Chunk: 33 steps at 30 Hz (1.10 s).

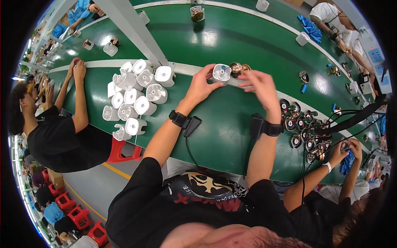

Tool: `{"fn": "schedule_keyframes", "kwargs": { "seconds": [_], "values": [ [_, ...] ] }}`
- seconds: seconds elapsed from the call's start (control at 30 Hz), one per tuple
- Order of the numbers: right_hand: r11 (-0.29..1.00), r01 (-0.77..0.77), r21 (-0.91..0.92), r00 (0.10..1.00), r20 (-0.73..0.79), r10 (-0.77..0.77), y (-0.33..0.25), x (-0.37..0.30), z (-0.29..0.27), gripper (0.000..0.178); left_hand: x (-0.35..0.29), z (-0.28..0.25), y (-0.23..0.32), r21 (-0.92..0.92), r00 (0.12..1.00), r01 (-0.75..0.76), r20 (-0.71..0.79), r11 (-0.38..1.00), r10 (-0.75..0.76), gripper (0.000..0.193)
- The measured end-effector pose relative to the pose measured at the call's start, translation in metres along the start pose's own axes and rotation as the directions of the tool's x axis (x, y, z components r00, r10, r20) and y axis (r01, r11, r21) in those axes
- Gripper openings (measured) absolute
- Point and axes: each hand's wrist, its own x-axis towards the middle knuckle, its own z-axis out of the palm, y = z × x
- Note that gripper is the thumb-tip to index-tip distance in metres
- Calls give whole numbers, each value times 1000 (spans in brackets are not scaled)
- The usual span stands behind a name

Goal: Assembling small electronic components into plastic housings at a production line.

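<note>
My left hand [202, 85] is closed around a white plastic housing [222, 73], its open end facing up, by the pale rail at the far side of my bench. Just right of the housing sits a round copper-coloured part with dark portions [237, 69]. Whether it is joined to the housing I cannot tell. My right hand [260, 84] hovers beside that part, slightly blurred, with fingers stretched out and apart and nothing seen in them. White housings [133, 96] stand clustered to the left. Several round speaker-like parts [305, 128] with copper and black portions lie to the right.
A grey metal post [136, 33] rises at the rail. Beyond it, a green conveyor [173, 37] carries a housing with a round part [197, 14]. Black cables [351, 120] hang at the right. Co-workers' arms [80, 95] reach in at left and right [308, 182].
</note>
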Motion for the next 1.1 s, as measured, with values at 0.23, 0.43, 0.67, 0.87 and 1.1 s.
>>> {"fn": "schedule_keyframes", "kwargs": {
  "seconds": [0.23, 0.43, 0.67, 0.87, 1.1],
  "values": [
    [572, 14, -820, 764, -360, -535, 73, 26, -24, 28, -3, 3, -4, -91, 1000, -18, -15, 996, 17, 62],
    [574, -155, -804, 846, -408, -343, 71, 37, -6, 27, 17, 2, -15, -89, 996, 20, -83, 996, -28, 62],
    [514, -63, 855, 992, 110, -63, 64, 37, -17, 28, 66, -7, -14, 371, 918, 69, -387, 926, 87, 66],
    [203, -3, 979, 993, 27, -112, 46, 36, 15, 30, -19, -31, 63, 873, 916, 69, -246, 482, 316, 56],
    [266, 72, 961, 953, 13, -303, 68, 46, 36, 36, -19, -84, 39, 992, 992, 94, -87, -81, 89, 43]
  ]
}}
